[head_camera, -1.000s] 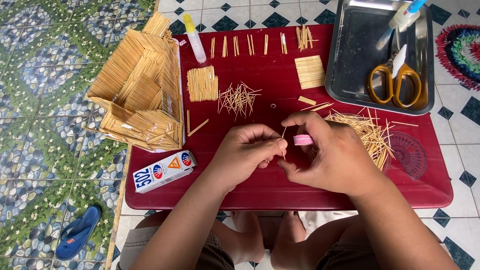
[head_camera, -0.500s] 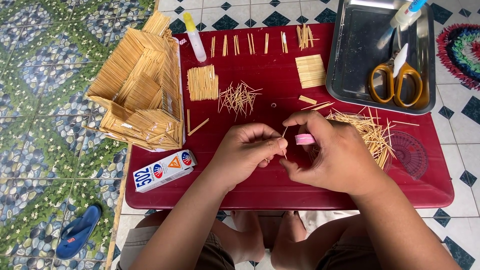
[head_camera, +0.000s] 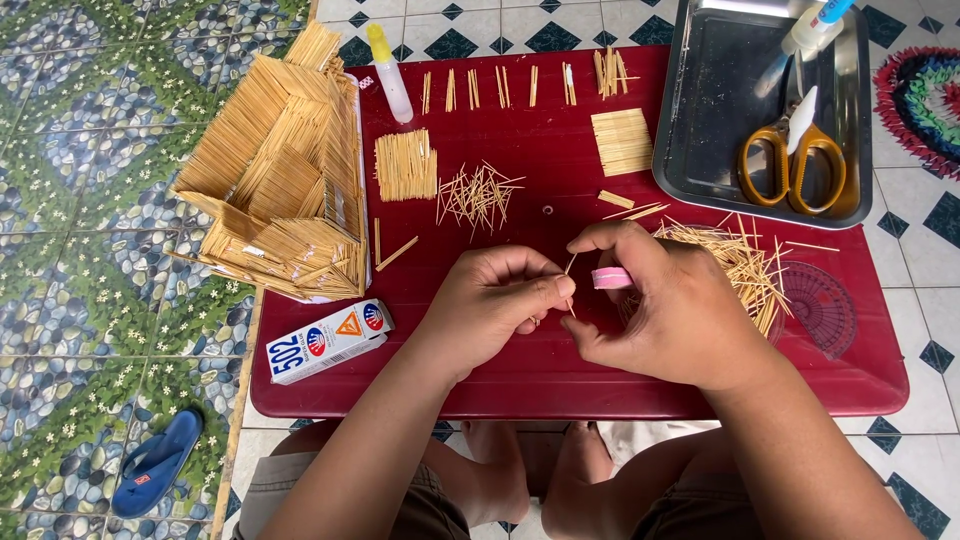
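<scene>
- Fingers of the left hand (head_camera: 495, 300) are pinched shut on a thin stick (head_camera: 570, 268), thumb and forefinger meeting at its lower part.
- Right hand (head_camera: 665, 310) is closed too: its forefinger and thumb grip a small pink cutter (head_camera: 611, 278), which sits just right of the stick and seems to touch it, though the contact itself is hidden.
- Stick stands nearly upright between the two sets of fingertips, its long axis tilted a little to the right at the top; both hands are on it, the left holding it, the right bringing the cutter across it from the side.
- Beyond the right fingers, near them, lies a loose heap of sticks (head_camera: 735, 262) on the red table (head_camera: 520, 380).
- Beyond the left fingers, a smaller scatter of cut pieces (head_camera: 478, 195), and past that a flat panel (head_camera: 405, 165) of sticks glued side by side; a second panel (head_camera: 621, 141) lies farther right.
- Far row of short stick bundles (head_camera: 500, 87) runs along the table's back edge, next to a glue bottle (head_camera: 388, 75).
- Metal tray (head_camera: 700, 120), well beyond the right fingers, holds orange-handled scissors (head_camera: 790, 160) and another glue bottle (head_camera: 812, 28).
- Left of the left fingers, well apart, stands a stick house (head_camera: 280, 170); nearer the wrist lies a small glue box (head_camera: 328, 341).
- Blue sandal (head_camera: 155, 472) rests on the tiled floor.
</scene>
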